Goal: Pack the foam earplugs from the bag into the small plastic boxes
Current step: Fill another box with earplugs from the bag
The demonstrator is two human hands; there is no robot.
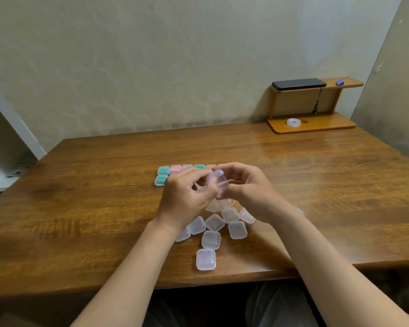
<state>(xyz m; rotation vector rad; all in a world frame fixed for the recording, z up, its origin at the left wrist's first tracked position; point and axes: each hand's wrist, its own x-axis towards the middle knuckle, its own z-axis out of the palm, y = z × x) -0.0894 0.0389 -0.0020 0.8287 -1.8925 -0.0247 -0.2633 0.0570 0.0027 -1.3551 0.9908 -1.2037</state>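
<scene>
Small plastic box [219, 179] | orientation blurred | left hand [187, 197] and right hand [248, 185] both pinch it

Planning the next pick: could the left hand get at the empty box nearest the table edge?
Probably yes. The empty box lies uncovered, with nothing in the way. First the left hand must release the clear box it holds with the right hand.

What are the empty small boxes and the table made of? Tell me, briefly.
Empty small boxes: probably plastic, translucent and frosted; the tabletop shows dimly through them. Table: wood or wood veneer, I cannot tell which, with a glossy finish; brown grain streaks and soft reflections.
</scene>
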